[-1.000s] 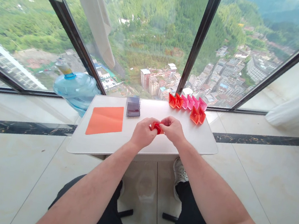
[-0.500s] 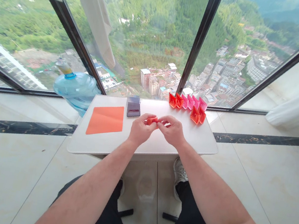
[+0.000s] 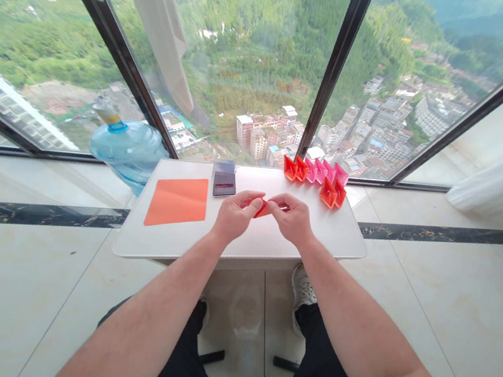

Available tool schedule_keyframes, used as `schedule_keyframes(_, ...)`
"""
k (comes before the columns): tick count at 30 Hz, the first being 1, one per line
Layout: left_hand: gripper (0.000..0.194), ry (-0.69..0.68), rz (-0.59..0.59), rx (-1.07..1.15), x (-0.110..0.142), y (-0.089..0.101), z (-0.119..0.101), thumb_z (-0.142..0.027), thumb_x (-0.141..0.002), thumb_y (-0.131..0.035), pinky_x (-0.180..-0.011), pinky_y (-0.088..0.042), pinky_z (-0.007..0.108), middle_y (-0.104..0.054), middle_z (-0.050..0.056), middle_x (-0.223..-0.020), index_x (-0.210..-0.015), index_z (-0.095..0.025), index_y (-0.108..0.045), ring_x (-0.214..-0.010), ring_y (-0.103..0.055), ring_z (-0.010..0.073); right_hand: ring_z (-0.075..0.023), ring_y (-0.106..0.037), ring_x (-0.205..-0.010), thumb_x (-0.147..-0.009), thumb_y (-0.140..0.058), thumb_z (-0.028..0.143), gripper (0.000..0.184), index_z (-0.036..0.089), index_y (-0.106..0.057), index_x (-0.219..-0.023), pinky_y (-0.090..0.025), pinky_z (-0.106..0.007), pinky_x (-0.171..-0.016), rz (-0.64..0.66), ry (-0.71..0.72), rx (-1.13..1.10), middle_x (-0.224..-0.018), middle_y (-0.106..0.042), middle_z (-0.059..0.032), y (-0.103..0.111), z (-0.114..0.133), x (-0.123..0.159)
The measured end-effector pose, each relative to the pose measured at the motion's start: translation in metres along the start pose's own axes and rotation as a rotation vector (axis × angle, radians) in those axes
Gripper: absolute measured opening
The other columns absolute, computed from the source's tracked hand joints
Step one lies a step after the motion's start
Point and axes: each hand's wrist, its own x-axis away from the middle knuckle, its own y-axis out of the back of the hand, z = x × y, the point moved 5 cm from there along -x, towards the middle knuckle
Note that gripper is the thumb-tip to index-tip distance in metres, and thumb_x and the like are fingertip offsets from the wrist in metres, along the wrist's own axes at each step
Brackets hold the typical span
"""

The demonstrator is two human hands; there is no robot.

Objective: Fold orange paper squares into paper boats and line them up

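Note:
A small folded piece of orange-red paper is held between my two hands, just above the front half of the white table. My left hand pinches its left side, thumb on top. My right hand has its thumb and fingers closed on the right side. Parts of the paper are hidden by the fingers. To the left lies a flat orange paper sheet. Several folded paper shapes, orange and pink, stand grouped at the back right of the table.
A phone lies at the table's back, between the sheet and my left hand. Behind the table's left corner leans a blue water jug. Tall windows with a dark frame rise behind the table. My shoe is under the front edge.
The folded paper has turned in my fingers, and more of its flat face shows below them. My left hand has shifted slightly left. The things on the table stay put.

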Motion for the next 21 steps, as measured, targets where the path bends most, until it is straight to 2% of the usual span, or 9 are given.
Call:
schedule_keyframes(3, 0.015, -0.031, -0.042, 0.005, -0.001, 0.002, -0.003, -0.03, -0.078, -0.071, -0.092, -0.052, 0.037, -0.075, 0.008, -0.108, -0.088, -0.022, -0.079, -0.103, -0.068, 0.0254, -0.0176, -0.066, -0.073, -0.08, -0.065, 0.034, 0.015, 0.021, -0.069, -0.075, -0.053, -0.03, -0.07, 0.01, 0.008, 0.01, -0.075, -0.071, -0.0012, 0.0, 0.0, 0.0)
schedule_keyframes(5, 0.011, -0.044, -0.053, 0.006, -0.001, 0.002, -0.004, -0.028, -0.077, -0.071, -0.09, -0.052, 0.036, -0.075, 0.007, -0.109, -0.083, -0.022, -0.078, -0.105, -0.067, 0.0256, -0.0177, -0.066, -0.073, -0.08, -0.064, 0.033, 0.014, 0.021, -0.07, -0.076, -0.053, -0.03, -0.072, 0.023, 0.013, 0.031, -0.077, -0.071, -0.0011, -0.001, -0.001, 0.001)
schedule_keyframes(10, 0.01, -0.071, -0.08, -0.054, -0.001, 0.002, -0.004, -0.027, -0.079, -0.066, -0.081, -0.051, 0.033, -0.075, 0.004, -0.085, -0.077, -0.021, -0.074, -0.085, -0.067, 0.0207, -0.0172, -0.065, -0.073, -0.082, -0.061, 0.029, 0.012, 0.022, -0.07, -0.081, -0.052, -0.03, -0.073, 0.012, 0.064, 0.085, -0.078, -0.072, -0.0002, -0.004, 0.001, 0.004)
schedule_keyframes(13, 0.009, -0.07, -0.095, -0.038, -0.002, 0.001, -0.002, -0.027, -0.079, -0.066, -0.078, -0.05, 0.031, -0.073, 0.003, -0.081, -0.075, -0.021, -0.071, -0.08, -0.065, 0.0191, -0.0166, -0.065, -0.072, -0.083, -0.06, 0.027, 0.012, 0.022, -0.07, -0.082, -0.052, -0.03, -0.073, -0.001, 0.09, 0.113, -0.078, -0.072, 0.0002, -0.006, 0.004, 0.006)
schedule_keyframes(18, 0.012, 0.067, -0.186, 0.393, -0.008, 0.004, 0.011, -0.029, -0.076, -0.071, -0.083, -0.053, 0.034, -0.074, 0.004, -0.082, -0.077, -0.019, -0.065, -0.087, -0.069, 0.0205, -0.0156, -0.064, -0.072, -0.083, -0.061, 0.029, 0.011, 0.021, -0.068, -0.078, -0.052, -0.029, -0.072, -0.094, 0.104, 0.032, -0.076, -0.07, 0.0007, -0.004, 0.006, 0.007)
schedule_keyframes(21, 0.008, 0.174, -0.234, 0.633, -0.011, 0.008, 0.018, -0.024, -0.08, -0.068, -0.086, -0.054, 0.036, -0.075, 0.004, -0.086, -0.079, -0.019, -0.061, -0.087, -0.07, 0.019, -0.016, -0.064, -0.072, -0.082, -0.064, 0.031, 0.012, 0.021, -0.067, -0.079, -0.054, -0.029, -0.069, -0.169, 0.051, -0.084, -0.077, -0.069, 0.0, -0.006, 0.0, 0.007)
